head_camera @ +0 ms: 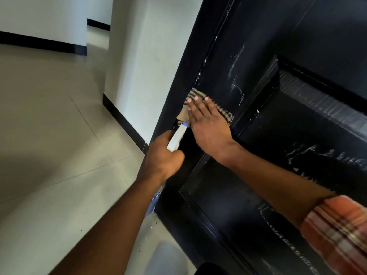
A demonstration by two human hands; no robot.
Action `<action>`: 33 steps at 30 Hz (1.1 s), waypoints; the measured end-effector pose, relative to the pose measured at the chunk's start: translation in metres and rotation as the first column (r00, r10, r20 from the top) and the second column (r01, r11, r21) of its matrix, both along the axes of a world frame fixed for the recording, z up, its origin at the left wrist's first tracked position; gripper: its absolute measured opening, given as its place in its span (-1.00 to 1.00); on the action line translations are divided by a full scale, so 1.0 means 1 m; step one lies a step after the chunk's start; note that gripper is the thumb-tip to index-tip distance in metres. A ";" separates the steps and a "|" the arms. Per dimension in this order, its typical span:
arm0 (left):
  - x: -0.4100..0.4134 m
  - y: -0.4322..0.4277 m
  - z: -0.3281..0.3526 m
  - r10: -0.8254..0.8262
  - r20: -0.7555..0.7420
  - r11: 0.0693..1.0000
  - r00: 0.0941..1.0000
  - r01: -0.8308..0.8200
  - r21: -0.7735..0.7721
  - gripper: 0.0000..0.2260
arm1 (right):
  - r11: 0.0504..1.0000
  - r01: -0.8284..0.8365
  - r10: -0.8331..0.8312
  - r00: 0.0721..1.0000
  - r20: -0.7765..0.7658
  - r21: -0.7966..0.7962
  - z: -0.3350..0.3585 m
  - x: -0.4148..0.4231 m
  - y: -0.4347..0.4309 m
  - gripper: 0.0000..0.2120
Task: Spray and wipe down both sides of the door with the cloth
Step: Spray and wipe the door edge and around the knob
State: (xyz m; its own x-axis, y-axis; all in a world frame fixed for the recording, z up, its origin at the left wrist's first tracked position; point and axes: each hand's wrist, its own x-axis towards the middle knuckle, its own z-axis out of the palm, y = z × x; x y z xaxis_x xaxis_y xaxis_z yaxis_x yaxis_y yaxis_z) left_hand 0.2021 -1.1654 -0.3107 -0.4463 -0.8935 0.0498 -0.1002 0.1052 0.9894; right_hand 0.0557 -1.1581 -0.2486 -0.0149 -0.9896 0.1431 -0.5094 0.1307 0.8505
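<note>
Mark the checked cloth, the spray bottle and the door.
checked cloth [226, 115]: head view, its lower right corner.
spray bottle [176, 139]: head view, its white trigger head.
door [258, 40]: head view, bare black upper face.

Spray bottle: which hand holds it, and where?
The left hand grips the spray bottle just below its white head. The right hand presses the cloth on the door.
</note>
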 end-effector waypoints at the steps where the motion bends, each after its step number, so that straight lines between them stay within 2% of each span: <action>1: -0.002 -0.001 0.004 -0.002 -0.016 1.000 1.000 0.001 -0.011 -0.69 | 1.000 -0.002 0.002 1.000 -0.011 0.019 -0.005 -0.001 -0.001 -0.42; 4: -0.004 -0.004 0.012 0.000 0.000 0.999 1.000 0.000 -0.050 -0.69 | 0.986 -0.098 0.095 0.995 0.029 0.135 -0.038 -0.008 -0.002 -0.46; 5: -0.003 -0.005 0.013 0.004 0.017 0.998 1.000 -0.003 -0.069 -0.69 | 0.978 -0.104 0.113 0.993 -0.037 0.182 -0.053 -0.010 0.001 -0.50; 7: 0.002 -0.004 0.017 0.026 0.041 0.994 0.999 -0.022 -0.103 -0.69 | 0.961 -0.045 0.050 0.999 -0.012 0.274 -0.073 -0.015 0.011 -0.53; 8: 0.005 -0.002 0.019 0.039 0.040 0.993 0.998 -0.034 -0.111 -0.71 | 0.959 -0.106 0.121 0.992 -0.044 0.263 -0.077 -0.022 0.015 -0.59; 9: 0.007 0.000 0.023 0.044 0.037 0.991 0.998 -0.039 -0.124 -0.73 | 0.954 -0.144 0.146 0.989 0.011 0.264 -0.071 -0.022 0.018 -0.64; 11: 0.011 0.006 0.030 0.060 0.045 0.989 0.997 -0.053 -0.137 -0.76 | 0.934 -0.218 0.196 0.975 0.103 0.282 -0.034 -0.013 0.019 -0.58; 13: 0.012 0.011 0.042 0.072 0.012 0.989 0.997 -0.070 -0.131 -0.76 | 0.961 -0.270 0.267 0.962 0.054 0.066 0.024 -0.019 0.018 -0.46; 15: 0.011 0.014 0.049 0.063 -0.001 0.993 0.998 -0.063 -0.105 -0.74 | 0.937 -0.290 0.297 0.955 0.008 -0.197 0.098 -0.023 0.010 -0.39; 16: 0.010 0.014 0.051 0.054 -0.014 0.994 0.998 -0.055 -0.090 -0.74 | 0.918 -0.275 0.275 0.960 -0.041 -0.284 0.131 -0.022 0.010 -0.39; 17: 0.010 0.014 0.052 0.046 -0.032 0.996 0.998 -0.048 -0.074 -0.74 | 0.926 -0.224 0.216 0.975 -0.060 -0.302 0.156 -0.020 0.010 -0.40; 20: 0.007 0.012 0.050 0.023 -0.072 1.000 0.997 -0.024 -0.014 -0.75 | 0.971 -0.098 0.092 0.995 -0.039 -0.219 0.178 -0.012 0.008 -0.38; 23: 0.005 0.013 0.052 0.017 -0.117 0.999 0.993 -0.013 0.036 -0.76 | 0.985 -0.117 0.116 0.993 -0.014 -0.127 0.146 -0.009 0.010 -0.32; 25: 0.004 0.014 0.055 0.026 -0.136 0.999 0.990 -0.019 0.047 -0.77 | 0.986 -0.163 0.163 0.987 0.008 0.033 0.110 -0.008 0.020 -0.34; 27: 0.001 0.016 0.055 0.022 -0.145 0.998 0.989 -0.014 0.054 -0.77 | 0.969 -0.083 0.094 0.995 -0.035 0.235 0.084 -0.003 0.029 -0.41; 29: 0.000 0.021 0.057 0.001 -0.160 0.998 0.987 0.009 0.066 -0.77 | 0.954 -0.061 0.083 0.995 -0.063 0.294 0.087 -0.004 0.032 -0.46; 31: -0.002 0.025 0.060 -0.012 -0.177 0.997 0.984 0.024 0.067 -0.77 | 0.969 -0.124 0.138 0.989 -0.052 0.214 0.115 -0.008 0.025 -0.42; 33: -0.001 0.028 0.062 -0.009 -0.199 0.995 0.980 0.028 0.093 -0.77 | 0.981 -0.193 0.191 0.980 -0.049 -0.030 0.152 -0.010 0.017 -0.38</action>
State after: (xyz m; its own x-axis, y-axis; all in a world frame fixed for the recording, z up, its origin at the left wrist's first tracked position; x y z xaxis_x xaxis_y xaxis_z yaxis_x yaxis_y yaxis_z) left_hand 0.2015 -1.1369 -0.2485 -0.4528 -0.8899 0.0546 0.0999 0.0102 0.9949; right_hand 0.0461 -1.1415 -0.0964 0.1825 -0.9679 0.1729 -0.4882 0.0634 0.8704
